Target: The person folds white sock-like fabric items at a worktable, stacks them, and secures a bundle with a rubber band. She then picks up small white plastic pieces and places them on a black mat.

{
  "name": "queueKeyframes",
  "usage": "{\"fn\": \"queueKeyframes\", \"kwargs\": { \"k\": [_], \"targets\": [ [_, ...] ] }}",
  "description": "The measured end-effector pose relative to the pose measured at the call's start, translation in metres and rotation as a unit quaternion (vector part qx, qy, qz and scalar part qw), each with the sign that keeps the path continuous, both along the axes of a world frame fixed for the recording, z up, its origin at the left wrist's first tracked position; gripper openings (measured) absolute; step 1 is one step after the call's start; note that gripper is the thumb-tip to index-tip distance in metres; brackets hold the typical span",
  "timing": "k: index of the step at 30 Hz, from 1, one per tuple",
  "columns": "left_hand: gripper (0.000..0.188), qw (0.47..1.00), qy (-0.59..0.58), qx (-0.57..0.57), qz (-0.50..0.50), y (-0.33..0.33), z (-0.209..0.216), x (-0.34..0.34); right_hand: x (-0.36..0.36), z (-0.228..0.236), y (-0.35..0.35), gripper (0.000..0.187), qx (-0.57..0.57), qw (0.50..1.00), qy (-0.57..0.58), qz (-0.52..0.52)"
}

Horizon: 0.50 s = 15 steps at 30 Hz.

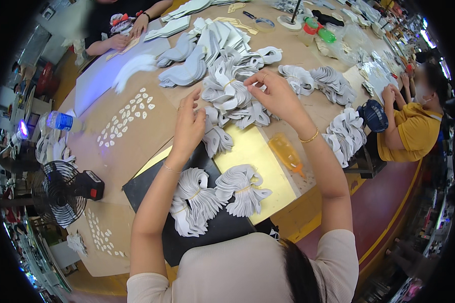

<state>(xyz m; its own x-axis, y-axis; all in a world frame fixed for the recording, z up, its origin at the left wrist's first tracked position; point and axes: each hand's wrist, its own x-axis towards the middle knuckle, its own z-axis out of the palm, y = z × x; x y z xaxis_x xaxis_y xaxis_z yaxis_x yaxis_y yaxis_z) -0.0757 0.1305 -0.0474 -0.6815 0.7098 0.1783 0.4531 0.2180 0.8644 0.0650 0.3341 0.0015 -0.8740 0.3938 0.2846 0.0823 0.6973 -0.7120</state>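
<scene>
A big heap of light grey cut-out pieces (222,88), some tied with bands, lies in front of me on the table. My left hand (189,123) is raised at the heap's left side, fingers apart and nothing held. Over its right side is my right hand (274,93), also open, thumb and forefinger spread close to the top pieces. Nearer to me, two banded bundles rest on a black sheet: the left bundle (193,197) and the right bundle (241,189). A smaller bundle (217,140) sits between my forearms, next to a yellow board (250,151).
Further bundles (333,86) lie to the right. An orange-yellow bottle (286,153) lies near the board. Small white ovals (129,116) cover brown paper on the left, near a black fan (60,194) and a water bottle (60,121). Co-workers sit far left and right.
</scene>
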Motion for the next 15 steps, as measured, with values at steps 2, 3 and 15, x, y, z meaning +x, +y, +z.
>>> {"fn": "queueKeyframes", "kwargs": {
  "k": [2,3,15],
  "targets": [
    [0.050,1.000,0.000,-0.001,0.005,-0.002,0.002,-0.001,-0.004,-0.002,-0.006,0.019,0.030,0.999,0.017,0.027],
    [0.051,1.000,-0.001,-0.001,0.006,-0.003,0.003,-0.002,-0.005,-0.004,-0.009,0.021,0.052,0.997,0.031,0.042],
    [0.070,0.927,0.360,-0.053,-0.094,0.042,0.024,0.031,0.009,-0.004,0.031,0.022,-0.078,0.995,-0.008,-0.055]
  ]
}}
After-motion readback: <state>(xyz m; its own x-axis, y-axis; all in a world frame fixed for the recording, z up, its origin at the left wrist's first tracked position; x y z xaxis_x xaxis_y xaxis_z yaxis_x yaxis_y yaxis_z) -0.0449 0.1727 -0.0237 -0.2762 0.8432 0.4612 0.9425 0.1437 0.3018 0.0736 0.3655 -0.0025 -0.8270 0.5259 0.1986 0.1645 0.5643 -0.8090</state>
